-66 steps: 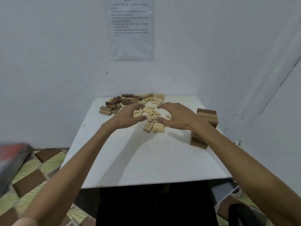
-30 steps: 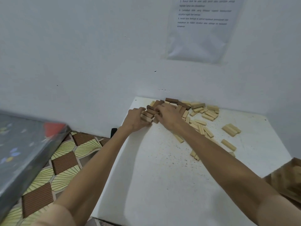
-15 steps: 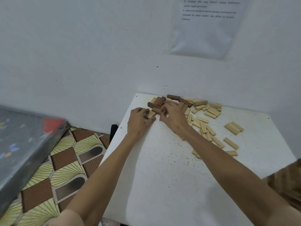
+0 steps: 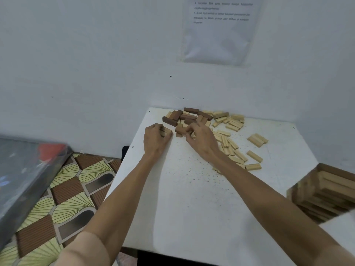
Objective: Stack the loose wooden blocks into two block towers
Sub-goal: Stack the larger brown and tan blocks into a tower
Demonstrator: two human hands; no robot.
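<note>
Loose wooden blocks lie scattered over the far part of the white table (image 4: pixel 192 189): dark brown blocks (image 4: pixel 189 117) at the back left, light blocks (image 4: pixel 233 122) spreading to the right. My left hand (image 4: pixel 155 140) has its fingers curled round light blocks (image 4: pixel 166 132) near the table's left edge. My right hand (image 4: pixel 201 140) pinches a dark brown block (image 4: pixel 180 129) just beside them. A built block tower (image 4: pixel 326 191) stands at the right edge, partly cut off and blurred.
A white wall runs right behind the table, with a paper sheet (image 4: pixel 221 29) taped on it. Left of the table lie a patterned floor (image 4: pixel 63 198) and a grey box (image 4: pixel 25 173) with a red patch.
Both hands have drawn back a little from the dark pile toward me, bringing blocks with them. My view has shifted slightly down and left.
</note>
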